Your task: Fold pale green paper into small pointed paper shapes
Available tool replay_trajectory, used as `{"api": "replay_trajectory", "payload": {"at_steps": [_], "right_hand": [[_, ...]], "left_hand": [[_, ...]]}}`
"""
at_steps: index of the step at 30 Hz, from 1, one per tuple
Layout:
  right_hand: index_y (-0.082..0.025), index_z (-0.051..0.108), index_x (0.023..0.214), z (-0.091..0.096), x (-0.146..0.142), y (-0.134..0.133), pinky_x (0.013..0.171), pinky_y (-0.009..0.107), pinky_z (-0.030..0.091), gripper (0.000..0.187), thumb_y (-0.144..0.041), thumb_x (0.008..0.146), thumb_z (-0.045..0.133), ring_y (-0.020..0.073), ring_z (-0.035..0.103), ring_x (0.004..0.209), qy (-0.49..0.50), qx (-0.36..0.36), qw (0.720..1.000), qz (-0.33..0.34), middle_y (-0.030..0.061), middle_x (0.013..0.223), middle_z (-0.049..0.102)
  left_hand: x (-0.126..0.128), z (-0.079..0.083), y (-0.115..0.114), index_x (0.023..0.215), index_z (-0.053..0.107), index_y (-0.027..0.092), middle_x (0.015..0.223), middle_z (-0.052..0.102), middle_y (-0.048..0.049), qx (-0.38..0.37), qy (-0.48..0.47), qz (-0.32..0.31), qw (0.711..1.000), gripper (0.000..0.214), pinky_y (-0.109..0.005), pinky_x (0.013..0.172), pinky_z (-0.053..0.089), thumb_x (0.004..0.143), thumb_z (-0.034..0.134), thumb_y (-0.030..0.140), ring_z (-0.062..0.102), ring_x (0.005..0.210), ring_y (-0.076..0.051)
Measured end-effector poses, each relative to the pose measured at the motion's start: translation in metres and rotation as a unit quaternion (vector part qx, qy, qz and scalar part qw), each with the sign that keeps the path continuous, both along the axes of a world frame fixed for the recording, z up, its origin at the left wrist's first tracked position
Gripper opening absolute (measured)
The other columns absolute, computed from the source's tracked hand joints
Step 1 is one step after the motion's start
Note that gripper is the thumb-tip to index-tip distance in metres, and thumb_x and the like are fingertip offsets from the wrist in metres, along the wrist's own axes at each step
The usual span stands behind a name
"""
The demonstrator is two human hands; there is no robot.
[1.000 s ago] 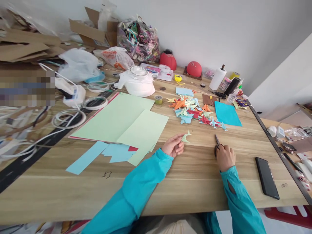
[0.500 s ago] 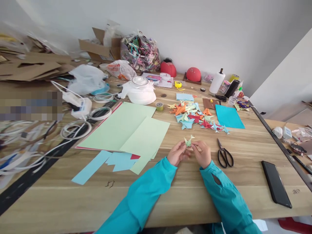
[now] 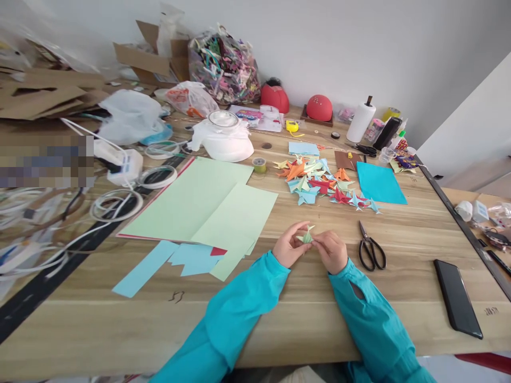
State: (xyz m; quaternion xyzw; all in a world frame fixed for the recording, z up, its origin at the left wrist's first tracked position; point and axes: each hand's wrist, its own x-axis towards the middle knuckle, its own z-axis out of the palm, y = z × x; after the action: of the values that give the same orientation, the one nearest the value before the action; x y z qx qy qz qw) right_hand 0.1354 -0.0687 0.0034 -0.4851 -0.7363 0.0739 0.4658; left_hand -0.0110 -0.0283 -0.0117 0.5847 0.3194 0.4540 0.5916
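Observation:
A small pale green paper crane (image 3: 306, 237) is held between both hands above the wooden table. My left hand (image 3: 290, 244) grips it from the left, fingers behind and thumb in front. From the other side my right hand (image 3: 330, 251) pinches its right edge with fingers closed. Beyond the hands lies a pile of folded paper cranes (image 3: 319, 183) in orange, red, blue and green. Black-handled scissors (image 3: 371, 249) rest to the right of my right hand, blades pointing away.
Green paper sheets (image 3: 235, 213) and blue paper strips (image 3: 146, 268) lie at left. A phone (image 3: 458, 298) is near the right edge. A turquoise sheet (image 3: 381, 182), a thread spool (image 3: 259, 165) and a white bag (image 3: 221, 138) stand farther back. Cables (image 3: 115, 205) run along the left.
The crane has turned in my fingers, and my left hand has shifted its hold, its fingers now higher behind the paper. The camera view has moved slightly.

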Motion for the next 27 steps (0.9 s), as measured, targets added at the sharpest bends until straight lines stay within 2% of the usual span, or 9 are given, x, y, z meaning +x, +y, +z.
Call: {"api": "replay_trajectory", "payload": {"at_steps": [3,6,8,12,14,18,20,23,27], "right_hand": [[-0.021,0.065,0.085,0.0034,-0.0011,-0.001,0.067,0.031,0.05,0.013,-0.017,0.082,0.053,0.0172,0.06,0.073,0.018,-0.019,1.0,0.007,0.0044,0.075,0.067],[-0.021,0.065,0.084,0.004,-0.0013,-0.0017,0.067,0.03,0.05,0.012,-0.017,0.082,0.053,0.0168,0.06,0.072,0.03,-0.036,0.999,-0.001,0.0045,0.074,0.067],[-0.02,0.065,0.083,0.0038,-0.0013,-0.002,0.066,0.03,0.049,0.012,-0.017,0.082,0.054,0.0166,0.06,0.071,0.037,-0.039,0.998,-0.01,0.0047,0.074,0.067],[-0.021,0.065,0.083,0.0048,-0.0024,-0.0026,0.067,0.03,0.049,0.013,-0.017,0.082,0.052,0.0161,0.061,0.071,0.039,-0.046,0.998,-0.001,0.0033,0.071,0.067],[-0.022,0.064,0.084,0.0058,-0.003,-0.0028,0.068,0.029,0.049,0.014,-0.017,0.083,0.052,0.0156,0.061,0.071,0.037,-0.047,0.998,0.008,0.0026,0.07,0.067],[-0.021,0.065,0.082,0.0074,-0.0025,-0.0031,0.066,0.029,0.049,0.012,-0.018,0.082,0.053,0.0154,0.06,0.07,0.038,-0.039,0.999,-0.003,0.0031,0.072,0.067],[-0.021,0.065,0.081,0.0075,-0.0015,-0.0032,0.066,0.029,0.049,0.012,-0.019,0.082,0.053,0.0154,0.06,0.069,0.043,-0.042,0.998,-0.011,0.003,0.072,0.066],[-0.022,0.065,0.081,0.0069,-0.0002,-0.0031,0.066,0.029,0.049,0.012,-0.019,0.082,0.053,0.0153,0.06,0.07,0.051,-0.051,0.997,-0.007,0.0026,0.072,0.066],[-0.022,0.065,0.083,0.006,0.0009,-0.0027,0.066,0.03,0.05,0.013,-0.02,0.082,0.053,0.0158,0.061,0.071,0.052,-0.056,0.997,-0.004,0.0032,0.074,0.066]], "left_hand": [[-0.0012,0.0007,-0.0006,0.112,0.057,0.018,0.109,0.053,-0.0101,0.02,-0.007,-0.005,1.0,0.049,-0.024,0.063,0.052,0.065,0.07,0.024,0.058,0.08,-0.015],[-0.0025,-0.0003,-0.0018,0.128,0.043,0.025,0.117,0.048,-0.0102,0.039,0.006,0.001,0.999,0.064,-0.022,0.056,0.052,0.069,0.067,0.023,0.056,0.066,-0.009],[-0.0032,-0.0006,-0.0024,0.132,0.037,0.028,0.119,0.046,-0.0104,0.055,0.015,-0.014,0.998,0.065,-0.022,0.054,0.052,0.073,0.064,0.023,0.053,0.057,-0.005],[-0.0037,0.0014,-0.0032,0.116,0.057,0.023,0.114,0.049,-0.0106,0.083,0.026,-0.049,0.995,0.036,-0.023,0.056,0.054,0.08,0.055,0.026,0.058,0.064,-0.009],[-0.0036,0.0029,-0.0042,0.111,0.06,0.021,0.113,0.05,-0.0105,0.077,0.022,-0.049,0.996,0.031,-0.024,0.056,0.054,0.08,0.055,0.026,0.059,0.064,-0.009],[-0.0034,0.0059,-0.0075,0.132,0.037,0.027,0.122,0.049,-0.0122,0.005,-0.009,-0.042,0.999,0.059,-0.025,0.054,0.054,0.077,0.059,0.026,0.061,0.06,-0.009],[-0.0033,0.0073,-0.0087,0.133,0.032,0.026,0.123,0.049,-0.0134,-0.027,-0.021,-0.042,0.999,0.065,-0.025,0.054,0.054,0.075,0.061,0.027,0.062,0.062,-0.011],[-0.003,0.0083,-0.0091,0.121,0.042,0.02,0.117,0.053,-0.0131,-0.045,-0.028,-0.048,0.997,0.052,-0.025,0.053,0.053,0.074,0.063,0.029,0.063,0.062,-0.013],[-0.0014,0.0075,-0.0085,0.1,0.048,0.017,0.095,0.063,-0.0082,-0.057,-0.034,-0.067,0.996,0.037,-0.025,0.054,0.052,0.072,0.065,0.034,0.062,0.06,-0.013]]}}
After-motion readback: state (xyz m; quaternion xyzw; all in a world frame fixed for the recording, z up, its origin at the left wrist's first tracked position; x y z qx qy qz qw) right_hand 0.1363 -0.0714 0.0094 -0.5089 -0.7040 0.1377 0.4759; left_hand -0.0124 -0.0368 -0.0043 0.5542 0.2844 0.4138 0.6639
